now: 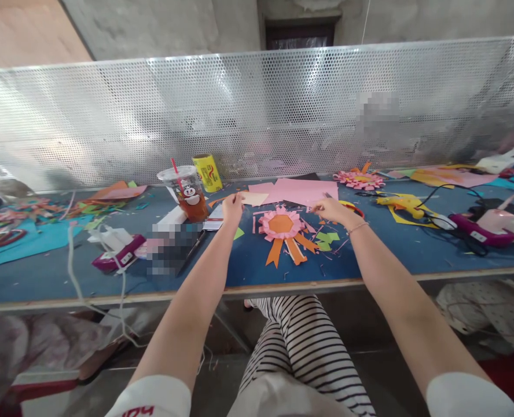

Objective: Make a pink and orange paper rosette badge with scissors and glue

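A paper rosette (281,224) with a pink ruffled rim, an orange centre and orange ribbon tails lies on the blue table between my hands. Beyond it are pink paper sheets (311,190). My left hand (233,208) is closed, fingertips pinched at the edge of a cream paper piece (256,198); whether it grips the piece is too small to tell. To the right of the rosette, my right hand (331,209) has its fingers pressed together near the pink sheet, by a dark slim tool. What it holds is unclear. Green scraps (326,238) lie below it.
A drink cup (190,194) and a yellow can (207,172) stand at the left. A yellow glue gun (402,204), cables and a purple power strip (483,231) are at the right. Another rosette (360,177) lies behind. A perforated metal screen (239,116) borders the table.
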A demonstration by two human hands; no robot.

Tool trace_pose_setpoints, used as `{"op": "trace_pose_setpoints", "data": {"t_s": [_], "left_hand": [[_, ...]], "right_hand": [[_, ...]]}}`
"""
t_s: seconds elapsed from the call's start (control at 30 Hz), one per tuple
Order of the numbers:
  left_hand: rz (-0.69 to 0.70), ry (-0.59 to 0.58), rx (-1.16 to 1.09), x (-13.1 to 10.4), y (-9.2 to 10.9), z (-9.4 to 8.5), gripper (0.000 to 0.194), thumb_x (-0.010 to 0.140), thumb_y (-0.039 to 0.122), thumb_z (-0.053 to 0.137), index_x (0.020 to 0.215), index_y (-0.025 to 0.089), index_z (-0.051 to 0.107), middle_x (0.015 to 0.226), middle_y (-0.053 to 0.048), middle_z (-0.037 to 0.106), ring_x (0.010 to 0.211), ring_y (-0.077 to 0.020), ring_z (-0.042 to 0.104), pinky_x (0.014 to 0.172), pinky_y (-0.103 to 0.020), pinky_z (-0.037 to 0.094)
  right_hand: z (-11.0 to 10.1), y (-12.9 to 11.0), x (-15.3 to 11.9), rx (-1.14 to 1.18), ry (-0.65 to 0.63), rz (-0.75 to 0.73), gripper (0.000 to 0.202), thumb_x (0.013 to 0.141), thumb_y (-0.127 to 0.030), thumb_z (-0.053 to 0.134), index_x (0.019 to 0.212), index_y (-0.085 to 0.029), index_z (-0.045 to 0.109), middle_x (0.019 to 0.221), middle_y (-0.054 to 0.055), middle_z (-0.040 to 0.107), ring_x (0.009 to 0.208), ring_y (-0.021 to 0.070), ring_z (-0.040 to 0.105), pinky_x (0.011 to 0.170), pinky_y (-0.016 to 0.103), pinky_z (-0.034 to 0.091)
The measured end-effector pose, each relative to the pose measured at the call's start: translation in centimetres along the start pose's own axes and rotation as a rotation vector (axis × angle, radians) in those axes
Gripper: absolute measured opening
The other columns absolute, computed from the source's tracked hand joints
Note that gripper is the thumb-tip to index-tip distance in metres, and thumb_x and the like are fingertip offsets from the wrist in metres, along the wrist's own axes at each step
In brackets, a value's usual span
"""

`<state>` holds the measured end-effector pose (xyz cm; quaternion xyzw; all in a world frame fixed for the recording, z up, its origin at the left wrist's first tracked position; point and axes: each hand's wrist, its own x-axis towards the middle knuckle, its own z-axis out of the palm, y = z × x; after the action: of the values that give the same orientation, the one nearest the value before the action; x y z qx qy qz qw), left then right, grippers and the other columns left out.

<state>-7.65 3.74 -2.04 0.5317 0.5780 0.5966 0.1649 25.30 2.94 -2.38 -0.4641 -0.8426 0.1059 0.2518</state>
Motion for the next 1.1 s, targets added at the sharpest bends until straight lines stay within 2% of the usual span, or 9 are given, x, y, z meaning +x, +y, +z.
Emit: {"op": "trace_pose_setpoints", "data": {"t_s": [0.1, 0.23, 0.3, 0.4, 0.5, 0.67, 0.87, 1.0, 1.1], "left_hand": [[0.046, 0.05, -0.016, 0.1, -0.2, -0.1, 0.02, 0.068, 0.022, 0.057, 0.086, 0.015, 0.061, 0.074, -0.002, 0.061, 0.054, -0.0099, 0.053, 0.054, -0.021, 0.038], [-0.015, 0.02, 0.015, -0.1, -0.1, -0.2, 0.026, 0.072, 0.037, 0.055, 0.073, 0.013, 0.064, 0.05, -0.001, 0.053, 0.045, -0.0122, 0.05, 0.049, -0.023, 0.036], [-0.011, -0.023, 0.054, -0.2, -0.1, 0.0, 0.035, 0.075, 0.044, 0.05, 0.07, 0.013, 0.064, 0.045, 0.0, 0.05, 0.041, -0.0125, 0.048, 0.047, -0.023, 0.035], [0.013, -0.087, 0.15, -0.3, -0.5, 0.4, 0.033, 0.077, 0.042, 0.049, 0.089, 0.015, 0.062, 0.066, -0.003, 0.062, 0.052, -0.0135, 0.056, 0.054, -0.024, 0.041], [0.018, -0.164, 0.411, -0.1, -1.4, 0.8, 0.036, 0.075, 0.034, 0.052, 0.105, 0.014, 0.057, 0.094, -0.008, 0.066, 0.083, -0.0187, 0.061, 0.073, -0.027, 0.044], [0.163, -0.468, 0.772, 0.0, -2.6, 1.1, 0.039, 0.076, 0.024, 0.049, 0.114, 0.017, 0.056, 0.123, -0.01, 0.055, 0.115, -0.0208, 0.048, 0.094, -0.027, 0.035], [0.185, -0.578, 0.884, 0.1, -3.3, 1.4, 0.042, 0.081, 0.037, 0.044, 0.117, 0.017, 0.055, 0.124, -0.01, 0.054, 0.115, -0.0216, 0.049, 0.093, -0.028, 0.037], [0.226, -0.615, 0.912, 0.2, -3.6, 1.4, 0.04, 0.077, 0.036, 0.049, 0.113, 0.02, 0.058, 0.119, -0.009, 0.057, 0.111, -0.0231, 0.052, 0.09, -0.029, 0.039], [0.251, -0.622, 0.931, 0.2, -3.8, 1.5, 0.041, 0.076, 0.033, 0.05, 0.114, 0.02, 0.057, 0.119, -0.01, 0.057, 0.11, -0.023, 0.053, 0.09, -0.029, 0.04]], "right_hand": [[0.0, -0.2, 0.1, -0.01, -0.009, -0.005, 0.019, 0.071, -0.011, 0.054, 0.083, -0.017, 0.068, 0.082, 0.004, 0.069, 0.074, 0.0122, 0.062, 0.07, 0.021, 0.045], [-0.8, -0.3, -0.2, -0.034, 0.068, 0.183, 0.028, 0.082, -0.021, 0.043, 0.099, -0.013, 0.065, 0.073, 0.006, 0.067, 0.063, 0.0131, 0.061, 0.067, 0.024, 0.046], [-1.1, 0.1, -0.5, -0.131, 0.145, 0.259, 0.03, 0.081, -0.015, 0.041, 0.098, -0.012, 0.064, 0.087, 0.011, 0.067, 0.08, 0.0158, 0.062, 0.077, 0.026, 0.045], [-1.2, 1.4, -0.9, -0.335, 0.194, 0.509, 0.034, 0.075, -0.02, 0.051, 0.105, -0.009, 0.06, 0.109, 0.02, 0.057, 0.103, 0.0271, 0.055, 0.085, 0.036, 0.042], [-1.0, 2.9, -1.2, -0.392, 0.087, 0.731, 0.046, 0.072, -0.036, 0.055, 0.108, -0.007, 0.057, 0.109, 0.023, 0.055, 0.104, 0.0335, 0.053, 0.082, 0.042, 0.043], [-1.3, 4.1, -1.4, -0.305, 0.015, 0.843, 0.051, 0.063, -0.035, 0.062, 0.105, -0.007, 0.058, 0.105, 0.022, 0.055, 0.084, 0.0253, 0.061, 0.065, 0.031, 0.049], [-3.4, 4.6, -2.6, -0.106, -0.219, 0.86, 0.009, 0.057, -0.018, 0.062, 0.064, -0.013, 0.064, 0.06, 0.007, 0.061, 0.059, 0.02, 0.06, 0.05, 0.027, 0.044], [-4.4, 5.8, -2.9, -0.103, -0.005, 0.858, 0.024, 0.067, -0.034, 0.059, 0.074, -0.011, 0.064, 0.067, 0.012, 0.063, 0.064, 0.0229, 0.061, 0.053, 0.03, 0.044], [-4.6, 6.0, -2.2, -0.148, 0.175, 0.84, 0.043, 0.08, -0.046, 0.043, 0.086, -0.007, 0.062, 0.079, 0.02, 0.063, 0.077, 0.0256, 0.061, 0.061, 0.032, 0.044]]}}
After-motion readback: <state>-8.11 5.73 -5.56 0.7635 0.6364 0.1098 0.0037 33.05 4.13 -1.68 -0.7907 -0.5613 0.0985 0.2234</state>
